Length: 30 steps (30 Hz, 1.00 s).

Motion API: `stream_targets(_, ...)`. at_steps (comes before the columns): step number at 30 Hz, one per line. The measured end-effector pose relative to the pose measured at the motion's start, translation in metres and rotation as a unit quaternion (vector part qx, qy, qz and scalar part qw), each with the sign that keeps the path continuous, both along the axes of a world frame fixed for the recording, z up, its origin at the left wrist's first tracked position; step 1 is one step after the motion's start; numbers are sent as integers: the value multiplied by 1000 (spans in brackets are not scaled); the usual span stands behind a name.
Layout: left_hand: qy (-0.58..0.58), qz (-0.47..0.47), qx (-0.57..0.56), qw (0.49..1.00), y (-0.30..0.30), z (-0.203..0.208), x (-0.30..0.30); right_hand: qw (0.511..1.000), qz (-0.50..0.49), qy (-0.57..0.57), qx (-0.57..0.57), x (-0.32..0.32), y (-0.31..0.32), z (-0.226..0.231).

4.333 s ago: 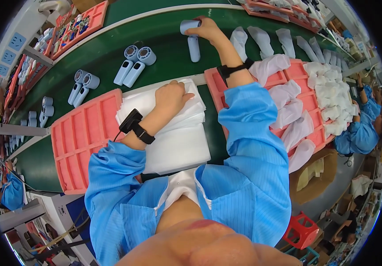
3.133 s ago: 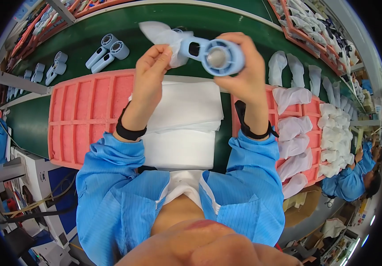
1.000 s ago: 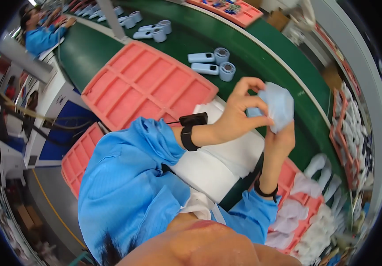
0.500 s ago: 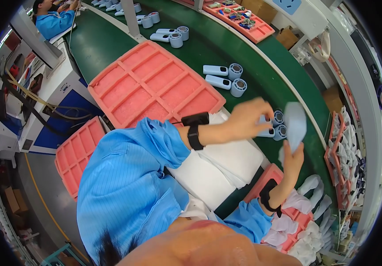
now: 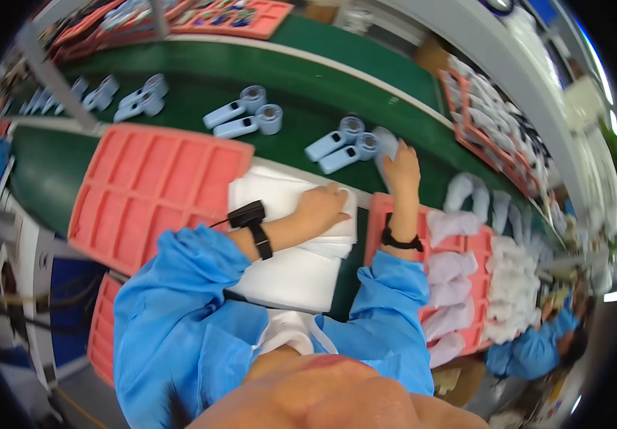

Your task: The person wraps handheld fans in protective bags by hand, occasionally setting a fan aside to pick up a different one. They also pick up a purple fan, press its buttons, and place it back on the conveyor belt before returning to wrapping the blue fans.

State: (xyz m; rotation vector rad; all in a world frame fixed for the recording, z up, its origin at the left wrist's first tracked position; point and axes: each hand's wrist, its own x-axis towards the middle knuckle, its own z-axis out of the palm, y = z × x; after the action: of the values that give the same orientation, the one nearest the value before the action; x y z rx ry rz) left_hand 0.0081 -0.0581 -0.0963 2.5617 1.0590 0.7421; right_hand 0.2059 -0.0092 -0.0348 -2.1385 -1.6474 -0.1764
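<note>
My right hand [image 5: 403,170] is closed around a pale grey-blue bagged device [image 5: 385,145], held low over or on the green belt; blur hides its detail. Just left of it lie two light blue handheld devices [image 5: 340,159], each with a slim handle and a round head. On a stack of white sheets or sleeves [image 5: 287,275] rests my left hand [image 5: 320,209], its fingers spread and slightly bent, with thumb and forefinger apart. I see no sheet lifted by it.
More light blue devices [image 5: 237,127] lie in groups along the green belt [image 5: 301,86]. An empty pink compartment tray [image 5: 158,193] is at left. At right, a pink tray [image 5: 476,286] holds white-wrapped items, beside wrapped pieces [image 5: 466,189] on the belt. Another person [image 5: 534,352] sits far right.
My left hand has gone from the air near the devices down onto the white stack. My right hand has lowered the bagged device toward the belt. The view has turned rightward.
</note>
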Motion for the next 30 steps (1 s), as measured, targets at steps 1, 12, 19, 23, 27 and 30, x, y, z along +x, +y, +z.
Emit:
stream_targets(1, -9, 0, 2, 1000, -2, 0, 6, 990, 60, 30, 123, 2, -13, 23)
stream_targets(12, -43, -33, 6, 999, -16, 14, 23, 875, 108, 7, 471, -14, -38, 296)
stream_targets(19, -46, -37, -34, 998, -19, 17, 16, 948, 174, -82, 254, -6, 17, 336)
stream_targets(23, -99, -50, -79, 991, -15, 21, 12, 927, 140, -98, 335, -18, 2, 319)
stream_targets(27, -307, -45, -155, 938, 14, 28, -2, 869, 216, 26, 445, -46, -37, 289)
stream_targets(30, -475, -89, -436, 759, 39, 61, -33, 854, 289, 61, 428, -75, -85, 242)
